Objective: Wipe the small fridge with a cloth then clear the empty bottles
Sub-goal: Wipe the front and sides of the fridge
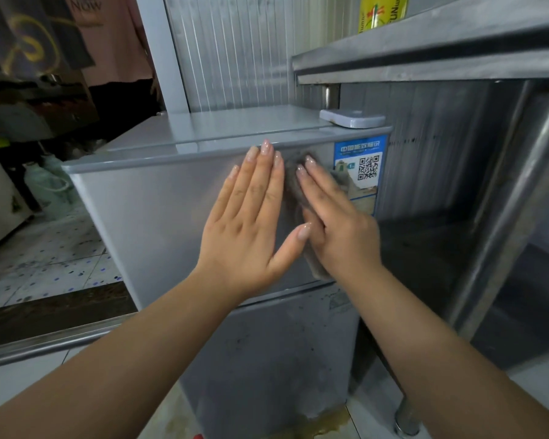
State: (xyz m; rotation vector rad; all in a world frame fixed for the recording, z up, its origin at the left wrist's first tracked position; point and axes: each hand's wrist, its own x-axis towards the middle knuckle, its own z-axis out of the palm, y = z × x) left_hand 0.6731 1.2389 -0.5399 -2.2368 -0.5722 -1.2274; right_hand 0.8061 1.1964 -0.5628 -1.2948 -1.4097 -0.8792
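1. Two bare forearms were seen nearest the camera, reaching in from 7 and 5 o'clock toward the small fridge (159, 217).
2. The left hand (251, 217) was laid flat on the upper door, fingers straight and together, nothing grasped.
3. The right hand (336, 223) was pressed with straight fingers on a grey cloth (293, 191), which was pinned against the door just at 3 o'clock of the left hand; the cloth was blurred.
4. A blue label with a QR code (362, 167) was partly covered by the cloth and right hand, at the door's 2 o'clock corner.
5. A white hinge cover (351, 118) was seen on the fridge top at 1 o'clock.
6. A steel table (425, 63) was placed close at 3 o'clock, its top overhanging the fridge's corner, a yellow container (382, 12) on it.
7. Plastic jugs (45, 182) were seen on the floor at 9 o'clock, beyond the fridge.
8. The lower door (267, 359) looked smudged, with a brownish stain (324, 423) on the floor at 6 o'clock.
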